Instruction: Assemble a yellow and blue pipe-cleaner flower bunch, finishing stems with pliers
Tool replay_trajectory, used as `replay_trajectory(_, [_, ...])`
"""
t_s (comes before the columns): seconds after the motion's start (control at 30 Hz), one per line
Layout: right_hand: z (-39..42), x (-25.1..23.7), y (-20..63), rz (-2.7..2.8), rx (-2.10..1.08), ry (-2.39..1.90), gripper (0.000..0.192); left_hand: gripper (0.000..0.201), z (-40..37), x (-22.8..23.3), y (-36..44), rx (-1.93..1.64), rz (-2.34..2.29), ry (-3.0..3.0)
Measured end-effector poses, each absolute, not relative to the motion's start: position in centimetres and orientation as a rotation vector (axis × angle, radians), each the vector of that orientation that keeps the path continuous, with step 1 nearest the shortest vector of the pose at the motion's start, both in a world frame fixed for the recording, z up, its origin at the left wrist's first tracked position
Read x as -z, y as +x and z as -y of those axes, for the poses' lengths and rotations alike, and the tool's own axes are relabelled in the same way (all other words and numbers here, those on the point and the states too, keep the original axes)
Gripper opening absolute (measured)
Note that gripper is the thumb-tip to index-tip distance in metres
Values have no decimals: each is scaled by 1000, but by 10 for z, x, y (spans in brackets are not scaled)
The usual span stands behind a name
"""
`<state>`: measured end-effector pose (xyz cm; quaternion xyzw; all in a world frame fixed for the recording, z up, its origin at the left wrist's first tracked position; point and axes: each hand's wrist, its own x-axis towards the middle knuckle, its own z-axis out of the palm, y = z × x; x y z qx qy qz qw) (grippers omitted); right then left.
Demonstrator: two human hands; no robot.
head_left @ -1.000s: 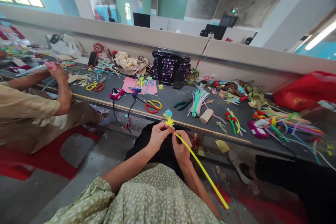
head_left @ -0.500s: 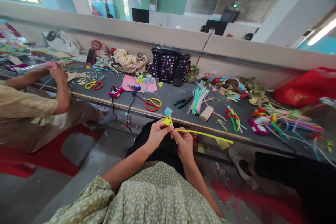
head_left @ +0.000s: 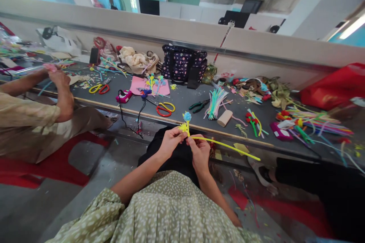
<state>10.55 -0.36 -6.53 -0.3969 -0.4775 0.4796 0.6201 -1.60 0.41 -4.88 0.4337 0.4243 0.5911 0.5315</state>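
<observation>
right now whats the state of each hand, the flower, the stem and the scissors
left hand: shut on flower
right hand: shut on stem
flower: upright, held at its base
stem: sticks out to the right, off the table
scissors: flat on the table

A pale sage-green garment printed all over with small white flecks is worn by the person; its fabric is seen gathered in loose folds across the bottom of the view, from seven o'clock round to five o'clock. The sleeves are short and wide, ending in soft, crumpled edges above the elbows, so both forearms are left bare. No watch, bracelet or ring can be made out on the left hand or the right hand. A black garment is worn over the lap, seen at twelve o'clock from the green fabric, beneath the hands.
</observation>
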Motion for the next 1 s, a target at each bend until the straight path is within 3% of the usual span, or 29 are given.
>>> replay_trajectory(0.2, [7,71,109,1337,-708,-984,7,24,0,52,-8,-1452,-995,951])
replay_trajectory(0.3, [8,70,109,1404,-661,-979,8,22,1,51,-7,-1485,-1003,947])
replay_trajectory(0.83, [3,62,111,819,-1762,-719,10,28,1,54,-15,-1327,-806,897])
replay_trajectory(1.0, [5,64,107,806,-1660,-698,10,26,1,52,-16,-1295,-793,881])
